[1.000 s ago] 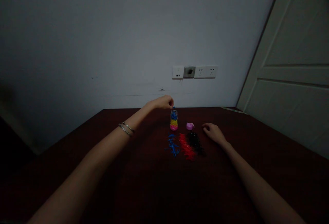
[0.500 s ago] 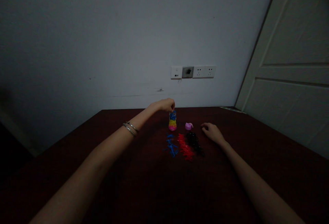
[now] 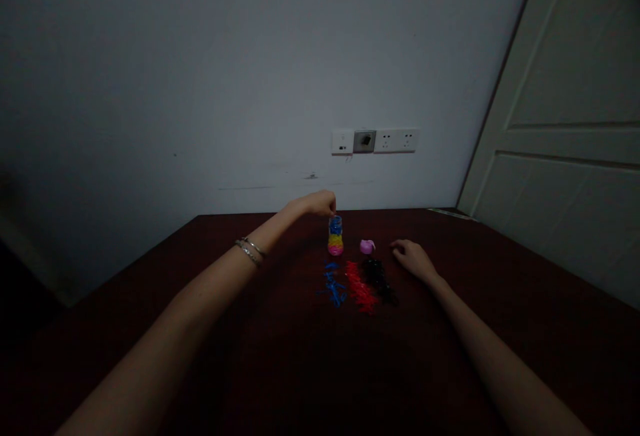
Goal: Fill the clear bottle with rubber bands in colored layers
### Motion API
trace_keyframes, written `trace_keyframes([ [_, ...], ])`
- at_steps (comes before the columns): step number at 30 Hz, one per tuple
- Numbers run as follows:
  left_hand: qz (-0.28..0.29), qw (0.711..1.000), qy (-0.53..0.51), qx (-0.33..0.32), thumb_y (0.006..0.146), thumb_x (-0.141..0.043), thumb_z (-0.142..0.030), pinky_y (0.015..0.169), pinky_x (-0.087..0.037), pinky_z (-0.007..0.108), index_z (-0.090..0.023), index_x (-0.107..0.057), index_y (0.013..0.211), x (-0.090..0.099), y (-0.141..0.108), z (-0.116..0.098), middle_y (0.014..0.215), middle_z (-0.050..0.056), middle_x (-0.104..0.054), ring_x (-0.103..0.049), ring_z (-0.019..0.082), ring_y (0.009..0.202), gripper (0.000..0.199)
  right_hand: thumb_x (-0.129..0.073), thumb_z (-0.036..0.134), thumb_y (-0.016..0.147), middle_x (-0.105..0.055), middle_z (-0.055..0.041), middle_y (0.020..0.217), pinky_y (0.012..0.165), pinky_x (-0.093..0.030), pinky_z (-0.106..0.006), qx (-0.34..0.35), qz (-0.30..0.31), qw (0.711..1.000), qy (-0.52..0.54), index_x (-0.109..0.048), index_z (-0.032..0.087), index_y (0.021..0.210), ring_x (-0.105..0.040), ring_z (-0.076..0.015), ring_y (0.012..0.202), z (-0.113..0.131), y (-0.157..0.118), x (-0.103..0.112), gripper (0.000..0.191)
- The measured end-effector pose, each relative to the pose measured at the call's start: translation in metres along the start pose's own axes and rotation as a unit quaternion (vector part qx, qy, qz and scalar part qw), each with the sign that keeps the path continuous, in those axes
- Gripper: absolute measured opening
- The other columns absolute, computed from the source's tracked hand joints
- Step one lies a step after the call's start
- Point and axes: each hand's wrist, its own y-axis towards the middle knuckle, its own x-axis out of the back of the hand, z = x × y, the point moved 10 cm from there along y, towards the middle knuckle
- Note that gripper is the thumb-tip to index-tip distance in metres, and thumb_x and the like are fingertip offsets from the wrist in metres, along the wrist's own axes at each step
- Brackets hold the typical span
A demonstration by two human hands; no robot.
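A small clear bottle [image 3: 335,236] stands upright on the dark table, filled in layers of pink, yellow and blue bits. My left hand [image 3: 323,203] is closed at the bottle's mouth, fingertips pinched downward; what they hold, if anything, is too small to make out. To the bottle's right lies a pink cap [image 3: 367,247]. My right hand [image 3: 413,257] rests on the table beyond the cap, fingers loosely curled, and its grip is hard to see in the dim light. In front lie loose blue strips [image 3: 334,286], a red pile [image 3: 361,288] and a black pile [image 3: 379,279].
The dark red table [image 3: 280,369] meets a pale wall [image 3: 200,76] at its back edge. Sockets and switches [image 3: 375,141] are set in the wall above. A white panelled door [image 3: 565,129] stands at the right.
My left hand has shifted slightly left at the bottle's mouth, showing more of the rim. My right hand, the cap and the piles look unmoved.
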Motion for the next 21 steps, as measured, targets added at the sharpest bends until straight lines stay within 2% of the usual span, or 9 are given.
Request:
trace_keyframes([
  [4,-0.006,1.0,-0.029,-0.008,0.063,-0.059,-0.014,0.052,-0.033,0.021,-0.008,-0.071,0.074,0.004,-0.002,0.001,0.061,0.006,-0.065,-0.047,0.009,0.051,0.017,-0.045,0.019,0.078,-0.064,-0.0093,0.103,0.085,-0.041,-0.026,-0.006,0.001,1.0,0.008,-0.064,0.015,0.099,-0.058,-0.0182,0.095,-0.001,0.0,0.0,0.028],
  [7,-0.031,0.995,-0.089,-0.01,0.064,-0.06,-0.019,0.05,-0.031,0.02,-0.009,-0.071,0.071,0.008,-0.004,0.007,0.055,0.002,-0.061,-0.044,0.008,0.05,0.016,-0.045,0.019,0.078,-0.064,-0.0092,0.103,0.086,-0.04,-0.026,-0.008,0.004,1.0,0.013,-0.063,0.015,0.099,-0.058,-0.0182,0.095,-0.001,0.0,0.0,0.028],
  [9,-0.073,0.988,-0.137,-0.006,0.067,-0.06,-0.029,0.048,-0.027,0.021,-0.009,-0.071,0.069,0.01,-0.008,0.017,0.05,-0.001,-0.054,-0.04,0.007,0.048,0.023,-0.045,0.019,0.078,-0.063,-0.0094,0.103,0.085,-0.041,-0.027,-0.007,0.007,1.0,0.011,-0.063,0.015,0.099,-0.058,-0.0185,0.094,-0.001,-0.001,0.0,0.028],
  [11,-0.141,0.973,-0.18,0.023,0.071,-0.056,-0.043,0.046,-0.024,0.021,-0.008,-0.07,0.068,0.008,-0.016,0.039,0.044,-0.002,-0.047,-0.036,0.007,0.046,0.038,-0.045,0.019,0.078,-0.064,-0.0093,0.102,0.084,-0.041,-0.027,-0.007,0.008,1.0,0.01,-0.063,0.015,0.099,-0.058,-0.0186,0.093,0.0,-0.001,0.001,0.028],
  [13,-0.213,0.947,-0.221,0.091,0.074,-0.05,-0.052,0.046,-0.023,0.022,-0.008,-0.07,0.07,-0.004,-0.03,0.072,0.042,-0.003,-0.043,-0.035,0.008,0.045,0.048,-0.045,0.019,0.079,-0.064,-0.0085,0.1,0.083,-0.041,-0.027,-0.007,0.007,1.0,0.008,-0.063,0.016,0.098,-0.058,-0.0184,0.092,0.002,-0.002,0.002,0.027],
  [16,-0.266,0.906,-0.273,0.182,0.074,-0.046,-0.057,0.046,-0.025,0.022,-0.008,-0.068,0.067,-0.041,-0.052,0.118,0.044,-0.001,-0.045,-0.038,0.009,0.047,0.054,-0.045,0.02,0.079,-0.064,-0.0078,0.099,0.082,-0.042,-0.027,-0.01,0.006,1.0,0.001,-0.064,0.017,0.098,-0.059,-0.0183,0.091,0.003,-0.002,0.003,0.027],
  [18,-0.293,0.88,-0.306,0.214,0.071,-0.048,-0.059,0.047,-0.027,0.021,-0.009,-0.066,0.065,-0.064,-0.066,0.139,0.047,0.0,-0.049,-0.041,0.01,0.048,0.054,-0.045,0.02,0.079,-0.064,-0.0077,0.1,0.082,-0.042,-0.027,-0.012,0.008,1.0,-0.004,-0.064,0.017,0.098,-0.059,-0.0184,0.091,0.003,-0.002,0.003,0.027],
  [21,-0.312,0.849,-0.343,0.252,0.069,-0.048,-0.062,0.047,-0.028,0.021,-0.01,-0.065,0.064,-0.09,-0.084,0.157,0.046,0.0,-0.048,-0.04,0.009,0.046,0.055,-0.045,0.021,0.079,-0.064,-0.0086,0.103,0.083,-0.041,-0.027,-0.01,0.011,1.0,-0.01,-0.063,0.017,0.101,-0.058,-0.019,0.095,0.004,-0.002,0.002,0.029],
])
